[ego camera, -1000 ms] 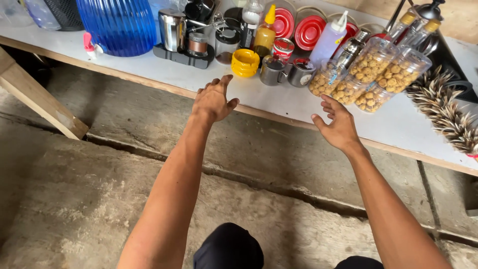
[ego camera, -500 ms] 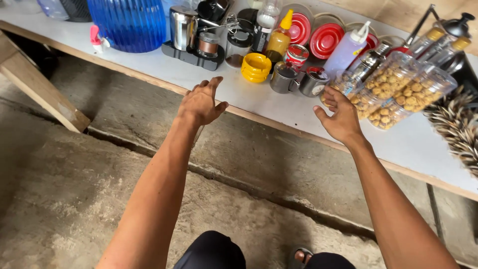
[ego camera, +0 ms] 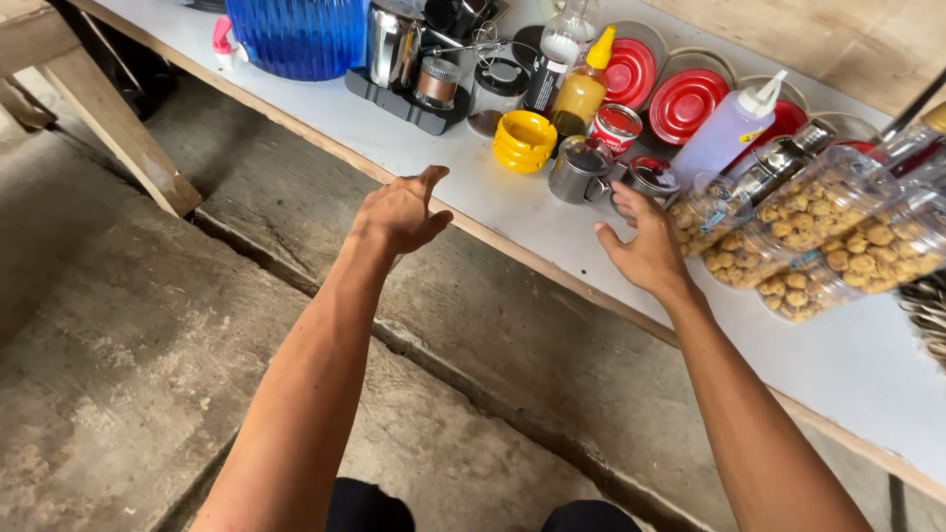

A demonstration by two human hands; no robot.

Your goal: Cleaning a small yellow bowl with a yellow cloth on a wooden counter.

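The left hand (ego camera: 399, 212) hangs over the front edge of the desk (ego camera: 443, 192), its grip apart: fingers loosely curled, thumb out, clamped on nothing and touching nothing. Nearest to it, at 1 o'clock, stands a stack of yellow rings (ego camera: 524, 141), near but clear of the fingers.

The right hand (ego camera: 645, 246) rests over the desk top with its grip also apart, fingers spread and holding nothing. Its fingertips reach toward 12 o'clock, just beside a small tin with a red lid (ego camera: 650, 179); whether they touch it cannot be told. At 10 o'clock from this hand sits a small steel mug (ego camera: 579, 172), and beyond that a red-topped can (ego camera: 618, 126). At 2 o'clock lie clear jars of round golden snacks (ego camera: 818, 232), tipped on their sides, the closest one just beside the thumb side of the hand.

Farther back, at 12 o'clock, stand a yellow squeeze bottle (ego camera: 581, 89), a pale purple squeeze bottle (ego camera: 729, 133) and red lids (ego camera: 685, 103) leaning at the rear. At 11 o'clock from the left hand a dark tray (ego camera: 394, 99) carries a steel pot (ego camera: 392, 44), with a blue ribbed water container (ego camera: 296, 34) beside it. Below the desk lies a bare concrete floor (ego camera: 148, 345).
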